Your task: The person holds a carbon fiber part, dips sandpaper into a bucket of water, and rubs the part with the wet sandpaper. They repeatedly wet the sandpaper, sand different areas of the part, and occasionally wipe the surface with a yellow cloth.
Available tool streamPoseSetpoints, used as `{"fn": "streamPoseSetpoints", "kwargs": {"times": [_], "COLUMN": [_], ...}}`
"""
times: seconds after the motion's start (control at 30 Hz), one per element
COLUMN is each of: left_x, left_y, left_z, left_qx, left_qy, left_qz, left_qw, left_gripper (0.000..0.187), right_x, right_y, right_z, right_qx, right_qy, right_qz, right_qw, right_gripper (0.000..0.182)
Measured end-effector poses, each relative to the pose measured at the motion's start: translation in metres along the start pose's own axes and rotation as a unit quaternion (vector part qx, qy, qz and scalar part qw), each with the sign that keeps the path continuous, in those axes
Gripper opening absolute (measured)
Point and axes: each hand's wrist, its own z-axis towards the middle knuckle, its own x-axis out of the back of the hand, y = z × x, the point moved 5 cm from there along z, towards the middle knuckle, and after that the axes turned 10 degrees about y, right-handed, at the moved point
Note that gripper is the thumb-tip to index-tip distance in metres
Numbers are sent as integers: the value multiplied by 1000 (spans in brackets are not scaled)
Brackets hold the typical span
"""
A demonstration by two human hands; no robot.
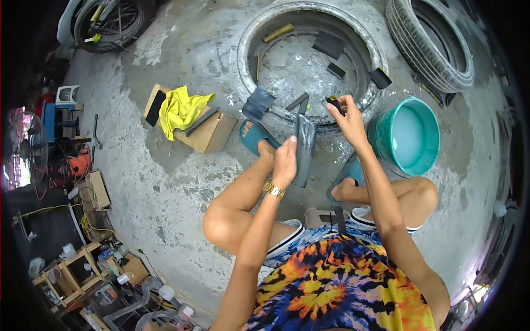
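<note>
My left hand (285,163) is closed on the edge of a long, dark grey, flat piece (305,149) with a wet sheen, possibly rubber. It hangs between my knees, in front of the tyre. My right hand (349,118) pinches a small black piece (334,105) near the tyre's front rim; its kind is not clear. Ahead of both hands a large tyre (245,49) lies flat on the wet floor. A dark square sheet (258,103) rests on its near left rim, and a small black block (380,78) on its right rim.
To the right stands a teal bucket (381,132) of cloudy water. A yellow cloth (182,110) and dark strips lie on a wooden box (212,135) at left. Another tyre (428,49) leans at upper right. Cluttered shelving (72,276) fills the lower left.
</note>
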Motion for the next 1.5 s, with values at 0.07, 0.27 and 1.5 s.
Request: {"fn": "streamPoseSetpoints", "kwargs": {"times": [0.07,0.27,1.5], "left_x": [29,85,125], "left_y": [12,46,73], "left_z": [11,23,12], "left_qx": [-6,52,34], "left_qy": [65,177,161], "left_qz": [-73,-314,-535], "left_qw": [995,931,829], "left_gripper": [42,48,51], "right_x": [-18,-113,-59], "right_y": [-7,-11,-90], "right_z": [-5,-46,27], "right_qx": [45,254,82], "right_qy": [-3,-69,-76], "right_qz": [-16,-173,183], "right_qw": [999,949,977], "right_gripper": [32,39,19]}}
